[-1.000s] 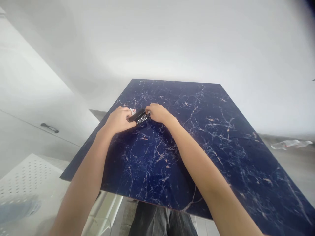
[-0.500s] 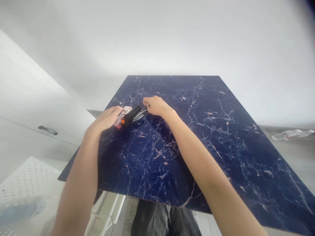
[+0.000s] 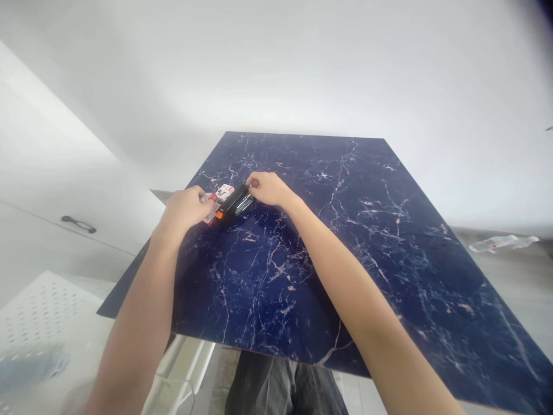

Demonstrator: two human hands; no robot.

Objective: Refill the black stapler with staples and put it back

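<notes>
A black stapler (image 3: 235,202) with an orange end lies on the dark blue marbled table (image 3: 345,248), near its far left edge. Behind it sits a small red and white box (image 3: 219,197). My right hand (image 3: 268,188) is closed in a pinch on the stapler's far end. My left hand (image 3: 185,207) is curled with its fingertips on the small box.
A white cabinet with a dark handle (image 3: 78,223) stands to the left. A white perforated surface (image 3: 38,311) lies at lower left. A crumpled clear plastic bottle (image 3: 501,243) lies on the floor at right. My dark trousers (image 3: 280,386) show under the table's near edge.
My left hand has let go of the stapler and moved left onto the small box, which now shows more. The right hand stays on the stapler's end.
</notes>
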